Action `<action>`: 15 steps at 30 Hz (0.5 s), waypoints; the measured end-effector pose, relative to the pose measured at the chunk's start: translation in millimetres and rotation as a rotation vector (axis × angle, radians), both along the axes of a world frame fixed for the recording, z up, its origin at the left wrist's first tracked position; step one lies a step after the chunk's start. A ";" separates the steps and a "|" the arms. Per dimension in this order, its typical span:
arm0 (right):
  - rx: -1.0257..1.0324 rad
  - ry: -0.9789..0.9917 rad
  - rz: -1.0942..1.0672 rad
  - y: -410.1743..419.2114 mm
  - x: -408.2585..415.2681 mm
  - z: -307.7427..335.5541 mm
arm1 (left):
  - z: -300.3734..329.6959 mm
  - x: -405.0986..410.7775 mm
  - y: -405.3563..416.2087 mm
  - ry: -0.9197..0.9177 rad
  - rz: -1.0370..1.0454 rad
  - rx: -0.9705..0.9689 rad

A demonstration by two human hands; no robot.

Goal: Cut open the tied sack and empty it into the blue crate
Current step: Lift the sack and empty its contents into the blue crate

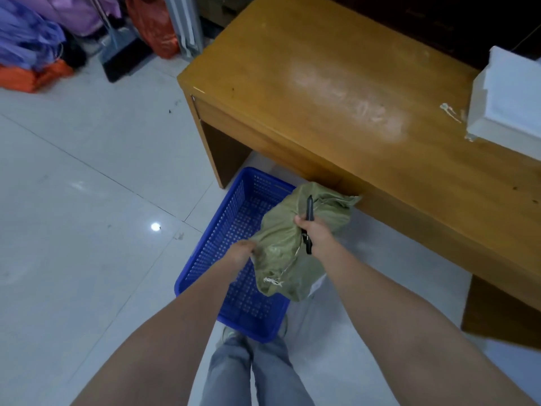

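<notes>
A green woven sack (288, 253) hangs over the right side of the blue perforated crate (222, 230), which stands on the floor with nothing visible inside. White string (273, 281) dangles from the sack's lower corner. My left hand (243, 252) pinches the sack's left edge. My right hand (314, 232) grips the sack's middle together with a black knife (308, 210), whose blade end points up and away from me.
A yellow wooden desk (336, 92) stands just behind and to the right of the crate, with a white box (509, 95) on its right end. Coloured bags (32, 48) and a dustpan (123, 54) crowd the far left. My legs (251, 373) are directly below the crate.
</notes>
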State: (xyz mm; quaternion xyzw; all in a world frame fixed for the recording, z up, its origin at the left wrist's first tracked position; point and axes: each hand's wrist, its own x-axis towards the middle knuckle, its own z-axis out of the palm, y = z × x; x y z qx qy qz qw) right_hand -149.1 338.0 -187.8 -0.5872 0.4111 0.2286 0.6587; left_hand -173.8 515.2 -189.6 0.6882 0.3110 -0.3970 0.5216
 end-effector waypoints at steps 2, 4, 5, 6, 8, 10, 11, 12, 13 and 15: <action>0.015 -0.014 0.050 5.9 8.5 4.9 | -1.0 -5.3 -6.5 -0.017 0.023 -0.030; 0.049 -0.017 0.091 15.3 13.7 3.5 | -3.7 -7.1 -8.6 -0.051 0.072 -0.051; 0.082 -0.023 0.096 22.3 15.3 3.4 | -5.5 -7.4 -7.1 -0.060 0.107 -0.051; 0.110 -0.030 0.103 30.3 16.4 2.8 | -7.4 -7.6 -3.7 -0.057 0.144 -0.051; 0.156 -0.029 0.132 49.4 17.8 -0.3 | -16.3 -9.6 8.4 -0.058 0.215 -0.046; 0.186 -0.024 0.173 71.0 18.3 -2.9 | -24.7 -12.7 22.8 -0.025 0.264 -0.039; 0.194 -0.025 0.192 81.4 18.6 -4.9 | -29.1 -14.9 31.5 -0.011 0.286 -0.020; 0.200 -0.020 0.209 91.2 19.1 -6.6 | -32.8 -16.2 38.4 -0.005 0.310 -0.001; 0.203 -0.013 0.214 99.4 19.5 -8.1 | -36.3 -16.7 45.8 0.002 0.326 0.005; 0.198 0.009 0.211 110.3 18.9 -10.9 | -39.5 -14.6 56.7 0.011 0.342 -0.001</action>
